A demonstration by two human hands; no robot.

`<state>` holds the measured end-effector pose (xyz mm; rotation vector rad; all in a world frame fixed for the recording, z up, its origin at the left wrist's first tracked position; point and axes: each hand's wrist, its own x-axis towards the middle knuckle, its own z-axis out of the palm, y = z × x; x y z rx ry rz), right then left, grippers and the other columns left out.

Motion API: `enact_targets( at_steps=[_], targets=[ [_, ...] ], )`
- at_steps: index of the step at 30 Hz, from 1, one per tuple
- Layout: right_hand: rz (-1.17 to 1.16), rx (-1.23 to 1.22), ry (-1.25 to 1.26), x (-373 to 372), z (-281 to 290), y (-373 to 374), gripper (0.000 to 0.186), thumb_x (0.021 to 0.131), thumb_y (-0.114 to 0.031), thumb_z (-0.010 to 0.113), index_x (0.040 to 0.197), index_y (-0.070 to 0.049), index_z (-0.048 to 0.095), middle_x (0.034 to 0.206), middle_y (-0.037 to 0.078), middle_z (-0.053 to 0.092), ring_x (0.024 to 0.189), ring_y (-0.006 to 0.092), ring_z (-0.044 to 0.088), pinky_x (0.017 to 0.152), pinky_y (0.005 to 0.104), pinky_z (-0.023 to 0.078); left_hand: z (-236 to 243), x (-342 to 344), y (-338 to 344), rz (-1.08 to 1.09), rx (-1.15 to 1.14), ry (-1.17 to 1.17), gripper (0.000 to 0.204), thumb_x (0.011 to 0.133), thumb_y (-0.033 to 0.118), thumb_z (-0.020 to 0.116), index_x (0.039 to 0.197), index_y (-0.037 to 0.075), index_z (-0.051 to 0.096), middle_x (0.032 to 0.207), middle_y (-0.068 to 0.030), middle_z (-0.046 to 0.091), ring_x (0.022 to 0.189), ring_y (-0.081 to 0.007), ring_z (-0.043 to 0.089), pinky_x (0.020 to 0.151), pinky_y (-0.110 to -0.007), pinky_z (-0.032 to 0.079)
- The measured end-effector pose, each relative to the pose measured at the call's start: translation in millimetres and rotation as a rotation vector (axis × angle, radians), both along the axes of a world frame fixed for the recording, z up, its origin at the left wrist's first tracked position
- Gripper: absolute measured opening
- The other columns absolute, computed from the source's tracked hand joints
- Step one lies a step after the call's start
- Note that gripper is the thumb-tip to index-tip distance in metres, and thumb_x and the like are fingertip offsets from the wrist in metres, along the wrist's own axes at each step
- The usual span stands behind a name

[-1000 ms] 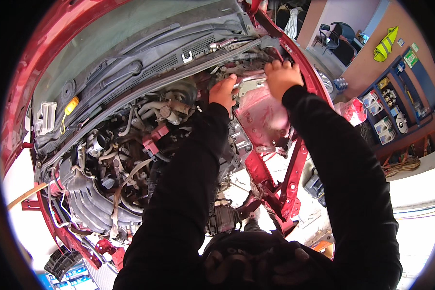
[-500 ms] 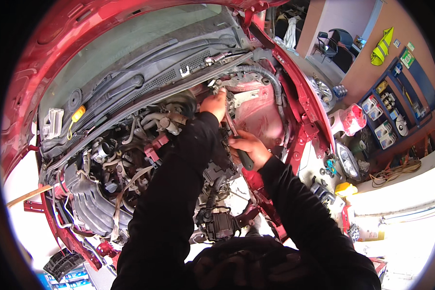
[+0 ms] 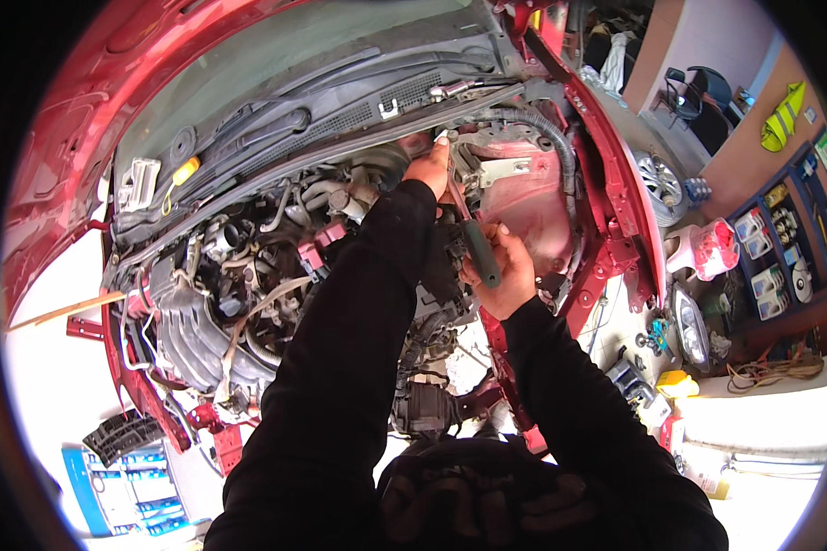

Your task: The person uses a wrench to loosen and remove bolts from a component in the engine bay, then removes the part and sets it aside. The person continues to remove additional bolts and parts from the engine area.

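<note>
A long hand tool with a metal shaft and a dark grip [image 3: 481, 255] slants across the right side of a red car's engine bay. My right hand [image 3: 513, 280] holds the grip loosely from below, thumb raised off it. At the upper end of the shaft, my left hand [image 3: 426, 172] is closed, its thumb pointing up toward the strut area. The tool's head is hidden behind those fingers, so its exact kind does not show. Beside the left hand lies the dusty red inner wing panel [image 3: 528, 197] with a metal bracket [image 3: 504, 171].
A ratchet [image 3: 455, 90] and a white clip [image 3: 389, 109] lie on the cowl. Farther left are a yellow lamp [image 3: 186, 170] and the engine's intake manifold [image 3: 193, 340]. A headlight [image 3: 689, 326], a wheel [image 3: 660, 188] and a blue shelf [image 3: 781, 243] stand to the right.
The view has shifted, so the car sits farther right. My right hand has loosened around the grip, its thumb lifting away, and the grip has swung upward. My left hand stays at the shaft's upper end.
</note>
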<state>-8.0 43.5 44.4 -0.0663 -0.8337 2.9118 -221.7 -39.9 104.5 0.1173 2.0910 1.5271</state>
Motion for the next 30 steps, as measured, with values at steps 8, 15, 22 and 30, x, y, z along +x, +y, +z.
enact_targets(
  at_steps=[8, 15, 22, 30],
  targets=[
    [-0.393, 0.620, -0.156, 26, 53, -20, 0.031, 0.106, -0.014, 0.069, 0.134, -0.005, 0.057, 0.094, 0.002, 0.066, 0.070, 0.0079, 0.060, 0.055, 0.0261, 0.049, 10, 2, -2, -0.017, 0.095, -0.111, 0.084, 0.102, 0.087, 0.035, 0.135, 0.016, 0.065, 0.101, -0.0092, 0.081, 0.089, -0.0277, 0.080, 0.087, -0.056, 0.051],
    [-0.623, 0.444, -0.338, -104, 78, 128, 0.020, 0.102, -0.023, 0.074, 0.096, -0.014, 0.057, 0.067, 0.000, 0.055, 0.050, 0.0121, 0.050, 0.046, 0.0313, 0.039, 10, 14, -14, -0.083, 0.260, -0.223, 0.087, 0.103, 0.086, 0.035, 0.160, 0.020, 0.040, 0.122, -0.0171, 0.080, 0.107, -0.0306, 0.079, 0.108, -0.056, 0.041],
    [-0.858, 0.905, -0.171, -20, 57, 59, 0.021, 0.101, -0.017, 0.074, 0.096, -0.012, 0.054, 0.071, 0.001, 0.058, 0.057, 0.0123, 0.054, 0.049, 0.0300, 0.042, -7, 6, 13, 0.028, 0.520, -0.273, 0.071, 0.106, 0.070, 0.055, 0.143, 0.010, 0.050, 0.118, -0.0273, 0.077, 0.105, -0.0373, 0.079, 0.109, -0.062, 0.048],
    [-0.679, 0.651, -0.235, -6, 55, 51, 0.012, 0.104, -0.009, 0.068, 0.104, -0.010, 0.056, 0.073, 0.002, 0.061, 0.053, 0.0105, 0.052, 0.045, 0.0291, 0.040, -15, 18, -10, -0.036, 0.547, -0.234, 0.079, 0.107, 0.074, 0.045, 0.155, 0.012, 0.042, 0.145, -0.0211, 0.069, 0.136, -0.0338, 0.065, 0.126, -0.064, 0.016]
  ],
)
